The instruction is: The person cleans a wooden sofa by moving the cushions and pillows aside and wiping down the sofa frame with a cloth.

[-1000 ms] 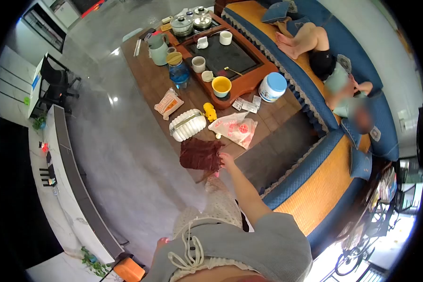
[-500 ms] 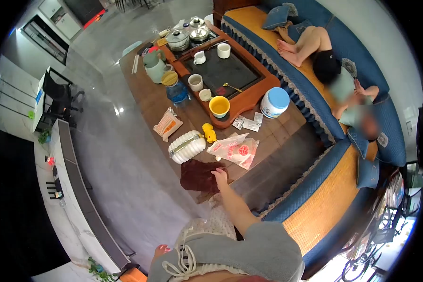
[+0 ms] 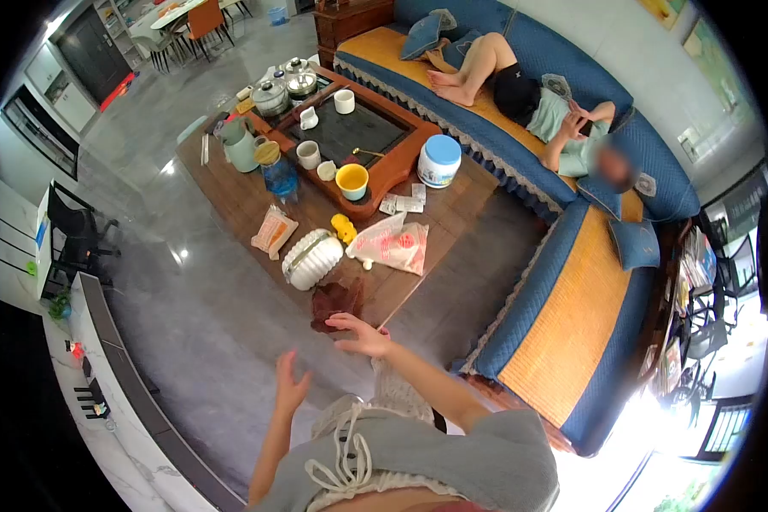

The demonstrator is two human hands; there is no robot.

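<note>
A dark reddish-brown cloth (image 3: 337, 300) lies crumpled at the near end of the wooden table (image 3: 465, 200). My right hand (image 3: 364, 336) is at the cloth's near edge, fingers spread and nothing visible in them; whether a fingertip touches it I cannot tell. Lower and to the left, my left hand (image 3: 292, 382) is raised over the floor, empty, with its fingers apart. Just beyond the cloth sit a white ribbed object (image 3: 313, 258), a small yellow figure (image 3: 343, 229) and a white plastic bag with red print (image 3: 397, 247).
Farther along are an orange-and-white packet (image 3: 273, 232), a yellow cup (image 3: 352, 181), a blue-lidded tub (image 3: 439, 162), a blue jug (image 3: 280, 177) and a tea tray (image 3: 405, 154). A person (image 3: 546, 115) lies on the blue sofa (image 3: 452, 107), which wraps around the right side.
My right hand has drawn back from the top of the cloth to its near edge, fingers now spread. My left hand has risen into view. The cloth is more bunched up, and the view has shifted.
</note>
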